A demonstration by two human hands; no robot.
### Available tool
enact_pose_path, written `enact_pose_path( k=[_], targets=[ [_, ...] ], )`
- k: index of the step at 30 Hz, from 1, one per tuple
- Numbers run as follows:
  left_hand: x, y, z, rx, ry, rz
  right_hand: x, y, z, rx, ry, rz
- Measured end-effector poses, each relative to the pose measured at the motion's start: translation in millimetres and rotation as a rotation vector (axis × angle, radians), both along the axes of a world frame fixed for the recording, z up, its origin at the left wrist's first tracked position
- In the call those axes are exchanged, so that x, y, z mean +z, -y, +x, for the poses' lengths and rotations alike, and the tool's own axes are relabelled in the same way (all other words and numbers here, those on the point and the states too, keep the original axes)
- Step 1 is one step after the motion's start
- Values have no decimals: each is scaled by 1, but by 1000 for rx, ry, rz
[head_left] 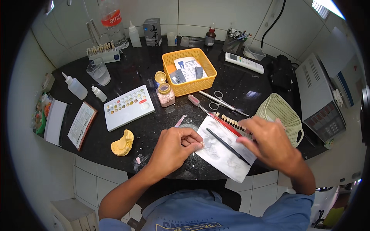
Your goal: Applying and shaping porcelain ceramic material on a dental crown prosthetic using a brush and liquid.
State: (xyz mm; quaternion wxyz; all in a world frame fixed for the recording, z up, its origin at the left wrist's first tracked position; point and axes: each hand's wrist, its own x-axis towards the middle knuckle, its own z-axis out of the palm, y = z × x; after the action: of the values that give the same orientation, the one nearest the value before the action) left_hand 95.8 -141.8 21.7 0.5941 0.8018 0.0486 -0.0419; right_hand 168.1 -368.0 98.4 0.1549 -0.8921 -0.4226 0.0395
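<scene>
Left hand: left hand (175,148), fingertips together, pinching a small pale piece (202,144) over the near middle of the worktop (98,133), just left of the white cloth (231,169).
Piece: in the left fingertips, mostly hidden by them; exact kind can't be told.
Right hand: right hand (271,144), blurred, at the right of the cloth, near the handle end of the red toothbrush (227,126) and the row of tooth-shaped tabs (231,122). Thumb apart from the palm; can't tell if it grips anything.
On cloth: dark slim tool (227,145), lying slantwise, in neither hand; grey smudges around it.
Left, near: yellow dental cast (122,144), apart from both hands; pink lump (138,160) near it.
Left, middle: white palette (129,118) with rows of coloured spots.
Centre: jar of pink powder (166,99), lid open; orange-yellow basket (198,89) just beyond it; scissors (216,101) to the right.
Right: pale green basket (296,129) behind the right hand.
Progress: looks mid-work, judging by the open jar, smudged cloth and scattered crumbs; piece in hand, not yet set down. Finished share and remaining steps: can't tell.
</scene>
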Motion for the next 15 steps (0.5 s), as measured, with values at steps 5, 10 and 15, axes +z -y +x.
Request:
enact_pose_path(
  k=[5, 10, 15],
  targets=[
    [4, -7, 8, -83, -106, 11, 41, -60, 96, 142, 382, -41],
    [5, -7, 15, -123, -105, -10, 27, -148, 221, -1, 422, -110],
    [-1, -8, 14, -122, -67, 22, -51, -218, 324, -39, 454, -33]
  ],
)
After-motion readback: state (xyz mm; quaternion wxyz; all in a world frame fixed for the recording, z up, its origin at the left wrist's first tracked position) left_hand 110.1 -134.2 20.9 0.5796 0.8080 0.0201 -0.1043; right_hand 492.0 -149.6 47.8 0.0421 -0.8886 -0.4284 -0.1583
